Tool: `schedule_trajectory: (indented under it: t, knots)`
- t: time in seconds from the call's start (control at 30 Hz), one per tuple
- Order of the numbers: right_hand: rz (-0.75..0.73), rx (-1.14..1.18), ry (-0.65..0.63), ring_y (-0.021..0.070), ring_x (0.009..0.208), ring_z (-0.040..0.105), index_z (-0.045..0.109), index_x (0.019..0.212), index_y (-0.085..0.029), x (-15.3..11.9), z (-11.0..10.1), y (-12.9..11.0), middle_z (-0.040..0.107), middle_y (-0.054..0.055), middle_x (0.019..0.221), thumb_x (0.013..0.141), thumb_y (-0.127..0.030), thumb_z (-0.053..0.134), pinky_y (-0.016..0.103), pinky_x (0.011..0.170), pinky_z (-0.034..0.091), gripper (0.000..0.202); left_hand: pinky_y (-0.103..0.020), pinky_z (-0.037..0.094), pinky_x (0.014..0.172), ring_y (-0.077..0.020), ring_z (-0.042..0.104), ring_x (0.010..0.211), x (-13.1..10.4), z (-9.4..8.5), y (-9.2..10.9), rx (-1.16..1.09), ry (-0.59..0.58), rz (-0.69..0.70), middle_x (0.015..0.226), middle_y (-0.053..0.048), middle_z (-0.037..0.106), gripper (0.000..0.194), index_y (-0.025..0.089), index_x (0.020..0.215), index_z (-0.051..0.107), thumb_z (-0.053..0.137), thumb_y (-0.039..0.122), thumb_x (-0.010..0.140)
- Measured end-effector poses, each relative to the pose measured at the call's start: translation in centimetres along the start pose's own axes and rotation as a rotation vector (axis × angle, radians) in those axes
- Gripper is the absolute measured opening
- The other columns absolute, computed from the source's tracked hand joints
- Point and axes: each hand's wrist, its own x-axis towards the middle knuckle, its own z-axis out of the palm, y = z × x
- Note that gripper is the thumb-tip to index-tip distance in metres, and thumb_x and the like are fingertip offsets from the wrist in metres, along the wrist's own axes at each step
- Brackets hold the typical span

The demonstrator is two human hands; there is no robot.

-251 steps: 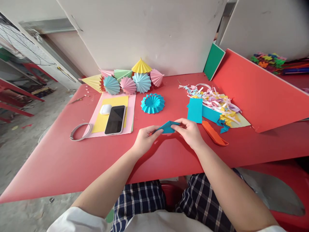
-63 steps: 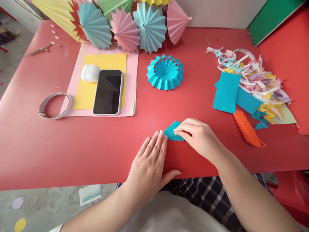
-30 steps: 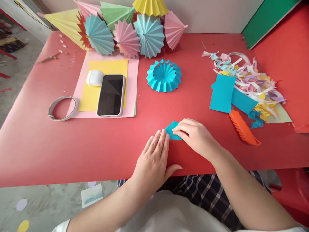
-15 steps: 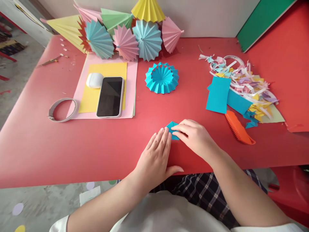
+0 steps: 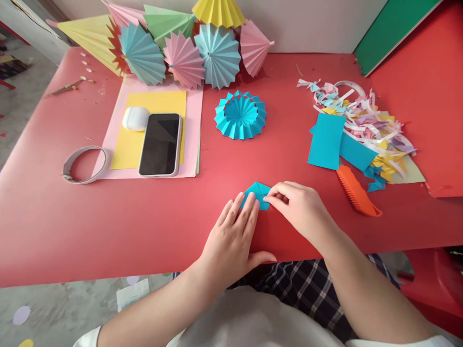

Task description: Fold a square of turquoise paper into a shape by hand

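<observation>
A small piece of folded blue paper (image 5: 261, 193) lies on the red table near its front edge, its top corner pointing away from me and crease lines showing. My left hand (image 5: 233, 226) rests on its left part, fingers stretched out and thumb spread to the right. With thumb and forefinger pressed together, my right hand (image 5: 298, 205) pinches at the paper's right edge. The left hand's fingers hide the paper's lower left. Beyond the hands sits a pleated blue paper ring (image 5: 240, 130).
Pleated paper umbrellas (image 5: 219, 58) stand along the back. On the left lie a phone (image 5: 160, 144), an earbud case (image 5: 135, 118), paper sheets (image 5: 119, 154) and a strap loop (image 5: 67, 168). Blue paper pieces (image 5: 326, 140), paper scraps (image 5: 376, 120) and an orange toothed tool (image 5: 356, 190) lie right.
My right hand has moved slightly right, from over the folded paper to its right edge, uncovering more of it. My left hand stays nearly in place. The view has shifted a little.
</observation>
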Motion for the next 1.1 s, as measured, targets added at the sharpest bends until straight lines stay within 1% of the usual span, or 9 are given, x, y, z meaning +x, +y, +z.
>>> schedule_trajectory:
  t: [0.2, 0.43, 0.53, 0.63, 0.7, 0.9, 1.1]
  knots:
    - [-0.005, -0.016, -0.016, 0.0105, 0.057, 0.052, 0.057, 0.07, -0.019, -0.1, -0.1, -0.2, 0.058, -0.001, 0.064, 0.081, -0.022, 0.059, 0.022, 0.053, 0.037, 0.011, -0.042, 0.022, 0.111, -0.031, 0.018, 0.137, 0.1, 0.0, 0.1, -0.002, 0.001, -0.016, 0.148, -0.012, 0.023, 0.093, 0.005, 0.139, 0.03, 0.014, 0.074, 0.079]
    - [-0.007, -0.003, -0.024, 0.0104, 0.057, 0.052, 0.056, 0.069, -0.019, 0.1, -0.1, -0.2, 0.057, -0.001, 0.064, 0.08, -0.023, 0.06, 0.022, 0.053, 0.037, 0.012, -0.043, 0.024, 0.11, -0.0316, 0.022, 0.136, 0.2, -0.1, 0.3, 0.01, 0.01, -0.021, 0.147, -0.013, 0.026, 0.092, 0.003, 0.138, 0.03, 0.018, 0.073, 0.08]
    - [-0.07, -0.018, -0.014, 0.0111, 0.06, 0.053, 0.061, 0.078, -0.02, 0.1, 0.2, -0.2, 0.059, 0.0, 0.069, 0.082, -0.024, 0.058, 0.023, 0.055, 0.039, 0.007, -0.043, 0.023, 0.11, -0.031, 0.021, 0.136, 0.1, 0.0, 0.2, 0.008, 0.012, -0.017, 0.147, -0.013, 0.025, 0.093, 0.003, 0.138, 0.03, 0.016, 0.073, 0.079]
    - [-0.142, -0.022, 0.002, 0.0118, 0.068, 0.057, 0.066, 0.085, -0.02, 0.1, 0.7, -0.2, 0.062, 0.003, 0.08, 0.087, -0.021, 0.051, 0.023, 0.06, 0.041, 0.016, -0.042, 0.023, 0.111, -0.0308, 0.021, 0.136, 0.1, 0.1, 0.2, -0.006, 0.028, -0.005, 0.147, -0.014, 0.025, 0.097, 0.003, 0.138, 0.03, 0.013, 0.076, 0.076]
    - [-0.139, 0.002, -0.003, 0.012, 0.07, 0.059, 0.068, 0.085, -0.021, 0.3, 0.8, -0.1, 0.062, 0.003, 0.081, 0.087, -0.021, 0.05, 0.023, 0.062, 0.042, 0.018, -0.043, 0.023, 0.11, -0.0309, 0.021, 0.136, 0.1, 0.1, 0.1, -0.018, 0.033, -0.009, 0.146, -0.014, 0.025, 0.098, 0.002, 0.138, 0.029, 0.014, 0.076, 0.076]
    - [-0.094, 0.076, -0.053, 0.0116, 0.07, 0.06, 0.069, 0.087, -0.025, 0.6, 0.7, 0.3, 0.064, 0.0, 0.084, 0.085, -0.023, 0.054, 0.023, 0.065, 0.045, 0.016, -0.044, 0.027, 0.109, -0.0307, 0.023, 0.135, 0.2, 0.2, 0.1, -0.041, 0.06, -0.018, 0.145, -0.016, 0.029, 0.094, 0.002, 0.137, 0.031, 0.022, 0.075, 0.077]
    - [-0.097, 0.056, -0.069, 0.0111, 0.069, 0.06, 0.07, 0.084, -0.023, 0.5, 0.9, 0.3, 0.063, 0.001, 0.084, 0.084, -0.025, 0.055, 0.023, 0.063, 0.043, 0.015, -0.044, 0.031, 0.107, -0.0316, 0.027, 0.133, 0.3, 0.2, 0.1, -0.042, 0.09, -0.018, 0.143, -0.018, 0.032, 0.093, 0.001, 0.133, 0.037, 0.025, 0.075, 0.077]
